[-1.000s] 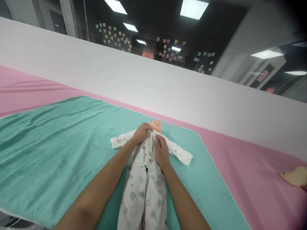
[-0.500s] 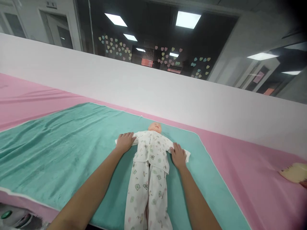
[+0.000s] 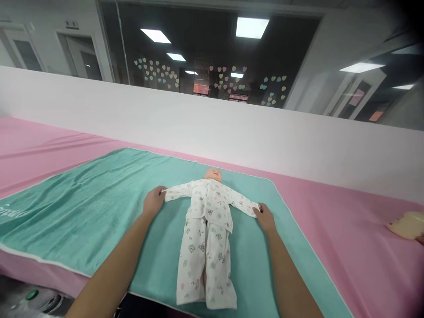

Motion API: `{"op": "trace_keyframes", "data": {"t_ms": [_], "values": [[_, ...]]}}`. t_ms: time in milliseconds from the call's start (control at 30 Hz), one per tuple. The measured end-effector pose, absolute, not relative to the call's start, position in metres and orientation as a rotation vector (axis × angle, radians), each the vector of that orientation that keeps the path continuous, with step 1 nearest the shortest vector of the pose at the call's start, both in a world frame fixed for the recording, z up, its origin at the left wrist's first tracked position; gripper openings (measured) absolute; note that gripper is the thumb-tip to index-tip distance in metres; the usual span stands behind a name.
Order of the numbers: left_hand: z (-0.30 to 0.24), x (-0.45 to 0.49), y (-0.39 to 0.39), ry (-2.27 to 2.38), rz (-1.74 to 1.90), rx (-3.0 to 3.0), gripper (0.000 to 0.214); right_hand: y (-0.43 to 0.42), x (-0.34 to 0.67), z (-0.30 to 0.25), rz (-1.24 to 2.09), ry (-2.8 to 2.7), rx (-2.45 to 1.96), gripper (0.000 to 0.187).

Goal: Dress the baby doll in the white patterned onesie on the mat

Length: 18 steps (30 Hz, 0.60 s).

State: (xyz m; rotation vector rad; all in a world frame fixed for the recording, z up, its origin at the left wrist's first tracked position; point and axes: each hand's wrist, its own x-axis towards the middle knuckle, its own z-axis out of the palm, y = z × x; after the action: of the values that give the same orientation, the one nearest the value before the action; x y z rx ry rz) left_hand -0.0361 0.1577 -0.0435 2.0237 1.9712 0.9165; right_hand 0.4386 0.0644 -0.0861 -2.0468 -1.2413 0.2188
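Note:
A baby doll (image 3: pixel 213 174) lies face up, dressed in a white printed pajama top (image 3: pixel 208 201) and matching pants (image 3: pixel 205 260). Both sleeves stretch out to the sides. At the end of the sleeve on the left, my left hand (image 3: pixel 154 201) pinches the cuff. My right hand (image 3: pixel 265 216) has its fingers closed on the cuff of the other sleeve. The doll's hands and feet do not show. Under the doll spreads a green blanket (image 3: pixel 109 216) with white edging.
A pink sheet (image 3: pixel 331 221) covers the surface around the blanket. Behind it rises a white wall (image 3: pixel 232 132) with a window (image 3: pixel 212 44) above. A pale object (image 3: pixel 407 225) lies at the far right. A clear container with a green cap (image 3: pixel 32 295) sits below the front edge.
Both hands have slid outward from the doll's sleeves to the cuffs, and their flat fingers have closed. The sleeves now lie straighter. The view has tilted slightly, showing the pant hems.

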Motion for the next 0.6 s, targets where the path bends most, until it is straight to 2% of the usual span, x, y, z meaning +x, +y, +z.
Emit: {"op": "trace_keyframes", "data": {"t_ms": [100,400,467,600], "values": [[-0.042,-0.038,0.157,2.076,1.066,1.922,0.028,0.065,0.443,-0.085,0.14,-1.156,-2.024,0.046],[-0.031,-0.028,0.128,2.199,1.074,1.925,0.031,0.042,0.395,-0.062,-0.122,-1.214,-1.94,0.04],[-0.029,-0.022,0.105,2.11,1.087,1.888,0.028,0.026,0.366,-0.055,-0.028,-1.364,-1.846,0.036],[-0.039,-0.01,0.024,1.589,0.952,1.957,0.026,-0.033,0.312,-0.046,0.523,-1.703,-1.624,0.029]]}}
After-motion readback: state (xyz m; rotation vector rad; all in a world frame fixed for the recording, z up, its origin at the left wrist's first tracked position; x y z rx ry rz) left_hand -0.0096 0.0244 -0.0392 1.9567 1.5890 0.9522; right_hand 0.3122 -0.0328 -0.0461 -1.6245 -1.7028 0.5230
